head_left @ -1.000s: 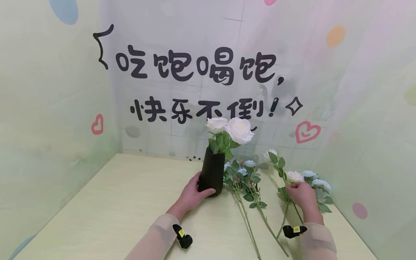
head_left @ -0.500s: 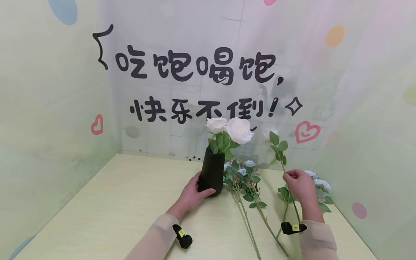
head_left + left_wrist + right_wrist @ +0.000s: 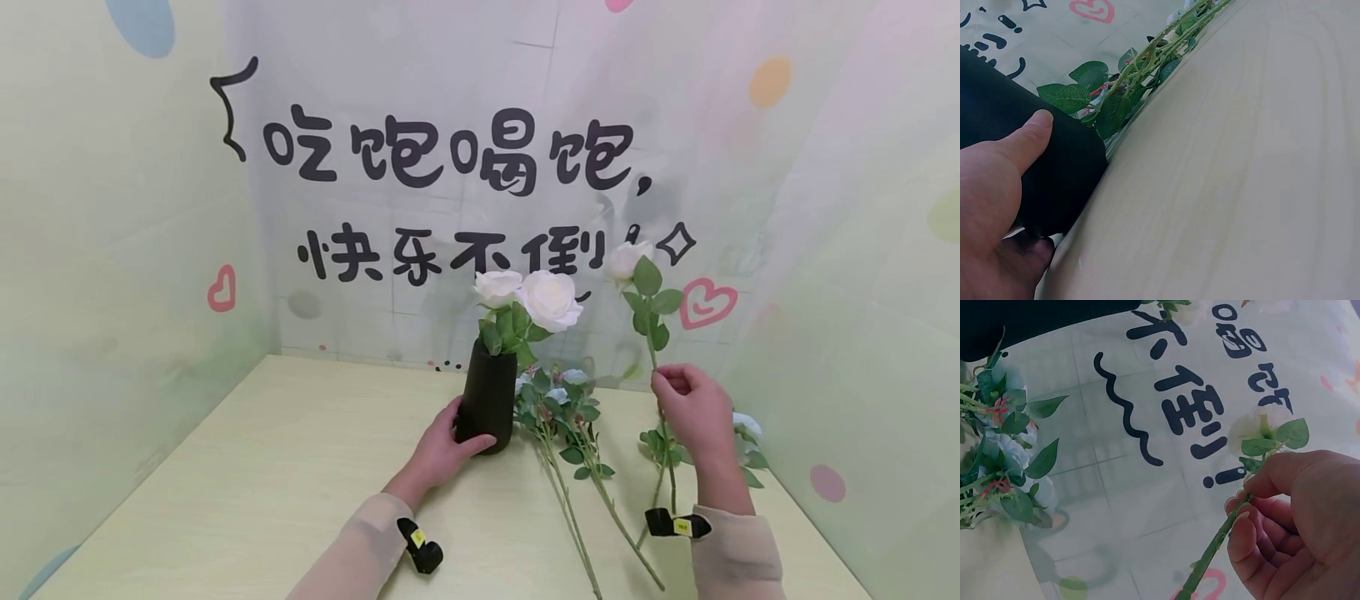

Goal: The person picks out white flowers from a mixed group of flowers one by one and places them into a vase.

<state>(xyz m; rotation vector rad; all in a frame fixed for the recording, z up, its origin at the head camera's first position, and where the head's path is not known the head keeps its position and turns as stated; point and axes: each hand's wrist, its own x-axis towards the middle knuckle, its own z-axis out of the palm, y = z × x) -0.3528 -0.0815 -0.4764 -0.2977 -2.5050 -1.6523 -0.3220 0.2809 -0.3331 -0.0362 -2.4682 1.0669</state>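
Observation:
A black vase (image 3: pixel 487 400) stands on the table with two white roses (image 3: pixel 551 300) in its mouth. My left hand (image 3: pixel 444 446) grips the vase low down; in the left wrist view the thumb (image 3: pixel 1030 139) lies across its side. My right hand (image 3: pixel 696 412) pinches the green stem of another white rose (image 3: pixel 630 260), held upright to the right of the vase. In the right wrist view, thumb and fingers close round that rose stem (image 3: pixel 1213 547), below the leaves. The far fingers of my left hand are partly hidden behind the vase.
Light-blue flower stems (image 3: pixel 581 492) lie on the pale wooden table (image 3: pixel 247 483) right of the vase. More blue flowers (image 3: pixel 748 427) lie behind my right hand. A printed backdrop (image 3: pixel 420 83) closes off the back and sides.
My right hand has lifted the white rose up from among the flowers on the right, so its bloom now stands higher against the backdrop. The left hand and vase stay in place.

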